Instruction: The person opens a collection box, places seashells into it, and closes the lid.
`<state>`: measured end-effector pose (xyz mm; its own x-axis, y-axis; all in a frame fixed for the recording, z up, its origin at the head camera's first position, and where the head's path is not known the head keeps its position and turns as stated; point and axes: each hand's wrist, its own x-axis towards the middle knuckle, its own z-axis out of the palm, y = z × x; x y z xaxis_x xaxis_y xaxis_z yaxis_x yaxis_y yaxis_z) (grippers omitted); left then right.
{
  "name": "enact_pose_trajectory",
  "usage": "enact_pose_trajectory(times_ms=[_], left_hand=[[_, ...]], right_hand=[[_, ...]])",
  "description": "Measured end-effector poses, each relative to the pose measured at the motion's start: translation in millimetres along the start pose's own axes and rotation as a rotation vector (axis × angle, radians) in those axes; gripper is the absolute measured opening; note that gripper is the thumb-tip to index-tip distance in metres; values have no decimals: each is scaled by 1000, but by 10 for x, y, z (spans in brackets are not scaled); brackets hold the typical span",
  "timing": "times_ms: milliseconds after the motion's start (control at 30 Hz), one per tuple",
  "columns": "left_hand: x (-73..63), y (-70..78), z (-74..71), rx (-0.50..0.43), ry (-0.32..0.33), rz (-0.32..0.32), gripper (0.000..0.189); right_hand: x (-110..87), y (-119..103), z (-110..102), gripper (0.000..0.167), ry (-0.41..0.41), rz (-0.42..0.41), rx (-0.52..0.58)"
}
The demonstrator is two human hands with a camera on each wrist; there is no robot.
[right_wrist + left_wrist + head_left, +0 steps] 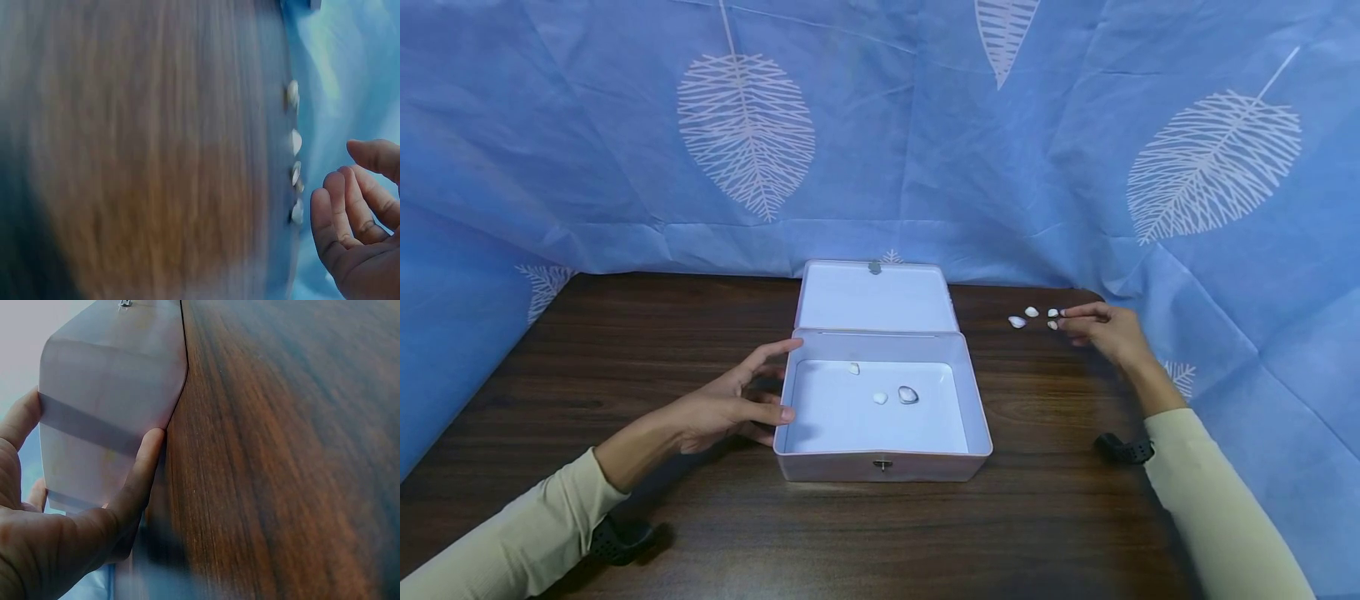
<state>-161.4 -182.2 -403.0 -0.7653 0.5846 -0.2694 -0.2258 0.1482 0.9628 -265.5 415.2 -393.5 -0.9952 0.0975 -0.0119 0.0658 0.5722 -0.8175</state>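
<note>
A pale metal box (880,468) stands on the table, its lid (876,296) tipped back on the far side. Three seashells lie on its floor: a larger grey-edged one (907,395), a small white one (880,398) and another small one (854,368). My left hand (718,408) rests against the box's left wall, thumb on the rim; in the left wrist view its spread fingers (149,450) touch the outer side. Past the box, my right hand (1108,332) reaches toward several small shells (1017,322). Its thumb and fingers stand apart in the right wrist view.
The dark wood table (700,517) runs beneath everything. Blue cloth with white leaf prints (887,125) hangs along the back edge and down the right side. A black strap device (1126,448) sits at the right wrist, with a similar one (617,542) at the left.
</note>
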Motion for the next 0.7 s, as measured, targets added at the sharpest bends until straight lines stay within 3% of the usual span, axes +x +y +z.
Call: enact_pose_trajectory(times_ms=[167, 333, 500, 700], left_hand=[[1, 2, -6, -1, 3, -9, 108], [8, 14, -4, 0, 4, -16, 109], [8, 16, -6, 1, 5, -17, 109], [8, 6, -11, 3, 7, -17, 109]], right_hand=[[52, 95, -74, 44, 20, 38, 14], [87, 198, -151, 52, 41, 103, -75], [121, 249, -217, 64, -24, 144, -191], [193, 288, -251, 66, -79, 132, -305]])
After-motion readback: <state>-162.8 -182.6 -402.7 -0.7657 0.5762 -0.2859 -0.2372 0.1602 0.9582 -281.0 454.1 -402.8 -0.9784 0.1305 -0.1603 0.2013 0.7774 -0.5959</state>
